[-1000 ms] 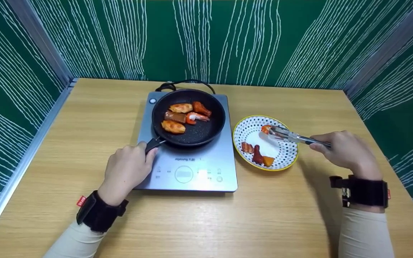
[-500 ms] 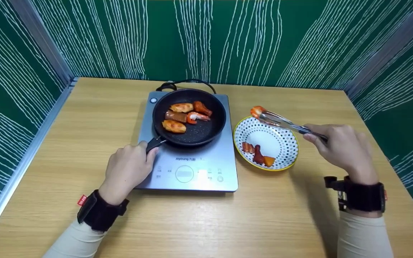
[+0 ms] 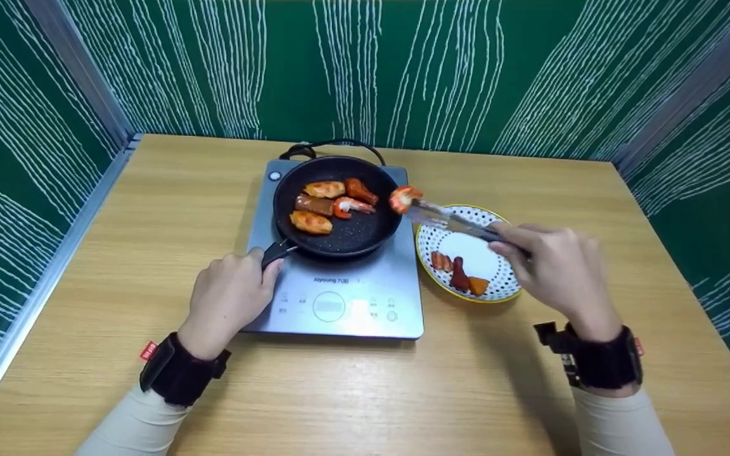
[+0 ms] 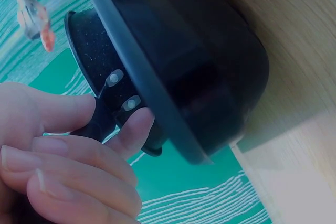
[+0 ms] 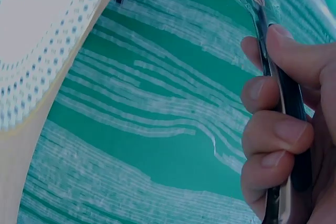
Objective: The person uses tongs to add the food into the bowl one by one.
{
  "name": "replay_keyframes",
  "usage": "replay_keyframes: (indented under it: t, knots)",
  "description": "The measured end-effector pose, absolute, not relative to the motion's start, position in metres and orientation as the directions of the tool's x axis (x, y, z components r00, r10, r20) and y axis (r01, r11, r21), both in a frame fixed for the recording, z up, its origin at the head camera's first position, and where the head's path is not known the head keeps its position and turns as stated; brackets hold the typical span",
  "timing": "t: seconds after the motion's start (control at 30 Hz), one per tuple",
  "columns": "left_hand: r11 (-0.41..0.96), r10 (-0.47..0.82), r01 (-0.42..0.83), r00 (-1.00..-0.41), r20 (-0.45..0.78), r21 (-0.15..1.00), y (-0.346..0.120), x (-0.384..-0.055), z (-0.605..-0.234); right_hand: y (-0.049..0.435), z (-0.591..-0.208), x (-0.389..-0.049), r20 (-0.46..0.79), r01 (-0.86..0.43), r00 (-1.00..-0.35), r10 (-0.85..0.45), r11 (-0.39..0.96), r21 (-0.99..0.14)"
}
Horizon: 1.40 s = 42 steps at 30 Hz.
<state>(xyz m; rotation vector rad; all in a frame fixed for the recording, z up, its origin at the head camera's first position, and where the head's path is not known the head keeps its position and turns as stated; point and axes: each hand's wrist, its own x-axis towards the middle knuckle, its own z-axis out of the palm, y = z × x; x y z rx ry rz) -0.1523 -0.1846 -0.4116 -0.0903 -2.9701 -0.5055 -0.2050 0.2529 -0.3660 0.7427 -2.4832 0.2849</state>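
My left hand [image 3: 233,292] grips the black handle [image 3: 278,252] of a frying pan [image 3: 346,244], its fingers curled round it in the left wrist view. The pan sits on a silver induction cooker [image 3: 365,294] and holds two chicken wings, a drumstick, a brown slab and a shrimp [image 3: 351,207]. My right hand [image 3: 558,269] holds metal tongs [image 3: 454,223] with dark handles. A second shrimp [image 3: 405,197] is pinched in their tips, raised over the pan's right rim. In the right wrist view, fingers [image 5: 278,132] and thumb wrap the tongs' handle.
Right of the cooker stands a dotted plate [image 3: 504,278] with a yellow rim. On it lie a bacon-like piece [image 3: 441,261], a small drumstick [image 3: 459,275] and an orange chunk [image 3: 478,286]. A black cable [image 3: 352,142] runs behind the pan, before the green wall.
The right hand has lifted the shrimp off the plate with the tongs and carried it left to the pan's edge. The left hand stays on the pan handle.
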Motion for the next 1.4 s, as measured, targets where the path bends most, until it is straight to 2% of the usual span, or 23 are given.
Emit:
replay_keyframes:
  t: [0.3,0.53,0.8,1.1,1.4]
  knots:
    - [0.947,0.025,0.076,-0.986,0.165,0.311,-0.186,-0.151,-0.411,0.218,-0.354,-0.229,0.477,-0.641,-0.659,-0.582,0.766,0.047]
    - [0.947,0.020,0.062,-0.990,0.137,0.316,-0.188,-0.151,-0.411,0.187,-0.340,-0.255,0.328,-0.660,-0.677,-0.658,0.741,0.124]
    - [0.945,0.021,0.061,-0.992,0.125,0.321,-0.186,-0.152,-0.412,0.160,-0.335,-0.270,0.183,-0.688,-0.674,-0.716,0.698,0.196]
    - [0.946,0.028,0.065,-0.993,0.119,0.317,-0.186,-0.153,-0.411,0.158,-0.334,-0.276,0.155,-0.717,-0.658,-0.737,0.676,0.167]
    - [0.943,0.026,0.065,-0.992,0.123,0.325,-0.185,-0.152,-0.410,0.160,-0.332,-0.284,0.083,-0.695,-0.700,-0.709,0.704,0.150]
